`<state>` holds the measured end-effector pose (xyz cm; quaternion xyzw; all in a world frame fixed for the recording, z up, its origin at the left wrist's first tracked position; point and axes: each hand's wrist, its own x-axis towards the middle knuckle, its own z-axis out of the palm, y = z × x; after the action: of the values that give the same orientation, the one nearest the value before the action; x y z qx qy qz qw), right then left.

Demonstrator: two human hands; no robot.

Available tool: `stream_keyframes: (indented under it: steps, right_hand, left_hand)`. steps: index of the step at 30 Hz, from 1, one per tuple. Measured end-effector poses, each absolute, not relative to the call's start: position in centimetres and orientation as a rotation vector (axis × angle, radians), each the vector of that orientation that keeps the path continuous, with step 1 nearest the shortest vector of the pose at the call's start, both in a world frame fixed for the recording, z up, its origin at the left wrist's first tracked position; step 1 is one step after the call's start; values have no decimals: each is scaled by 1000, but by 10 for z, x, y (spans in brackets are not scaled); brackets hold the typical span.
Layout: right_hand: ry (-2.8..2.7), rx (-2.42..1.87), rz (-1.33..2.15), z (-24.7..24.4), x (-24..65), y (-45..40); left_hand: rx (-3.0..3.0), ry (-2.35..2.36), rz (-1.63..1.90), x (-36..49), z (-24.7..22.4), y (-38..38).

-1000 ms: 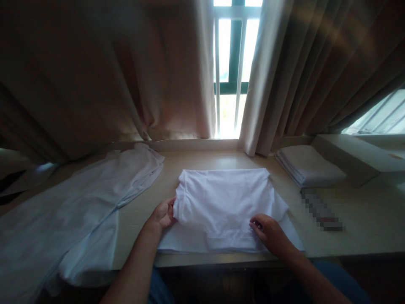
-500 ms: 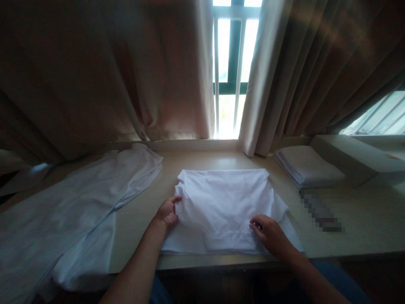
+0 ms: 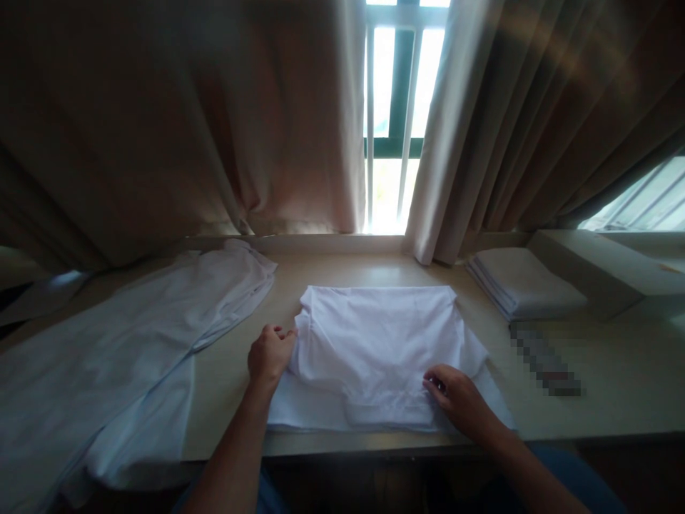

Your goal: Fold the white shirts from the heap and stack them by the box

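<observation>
A partly folded white garment (image 3: 374, 343) lies on the table in front of me, with wrinkles toward its near side and a lower layer spread out beneath. My left hand (image 3: 271, 355) is at its left edge, the fingers closed and their tips against the cloth there. On the near right part of the cloth rests my right hand (image 3: 459, 400), its thumb and fingers curled together in a pinch at the fabric. The exact bit of cloth between the fingertips is hard to make out.
To the left, a large loose white garment (image 3: 133, 350) hangs over the front edge of the table (image 3: 615, 385). A folded white stack (image 3: 529, 282) sits back right beside a pale box (image 3: 610, 275). A blurred dark object (image 3: 546, 360) lies nearer. Curtains (image 3: 300, 128) frame a window behind.
My left hand has shifted slightly left and up and turned so its back shows more. My right hand stays in place on the cloth. The camera view has moved a little.
</observation>
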<state>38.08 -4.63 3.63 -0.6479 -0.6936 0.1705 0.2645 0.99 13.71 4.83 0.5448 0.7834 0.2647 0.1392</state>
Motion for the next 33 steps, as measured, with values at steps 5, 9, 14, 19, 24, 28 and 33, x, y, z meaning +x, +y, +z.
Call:
stream_keyframes:
  steps: [5, 9, 14, 19, 24, 28, 33]
  right_hand:
    - [-1888, -1743, 445, 36, 378, -46]
    - [-1891, -1746, 441, 32, 379, -46]
    - [-1887, -1735, 421, 31, 380, -46]
    - [-1883, -1732, 277, 34, 378, -46]
    - [-1902, -1739, 218, 34, 381, -46]
    - [-1895, -1748, 200, 32, 384, -45]
    - [-1820, -1764, 158, 35, 392, -42]
  left_hand:
    - [1858, 2183, 682, 30, 46, 143]
    - [1876, 2212, 402, 28, 34, 150]
    - [1789, 2302, 323, 23, 35, 158]
    - [2325, 2140, 678, 41, 35, 169]
    - [2377, 2022, 311, 50, 3, 181]
    - [2353, 2048, 239, 48, -11, 183]
    - [2371, 2013, 243, 46, -12, 185]
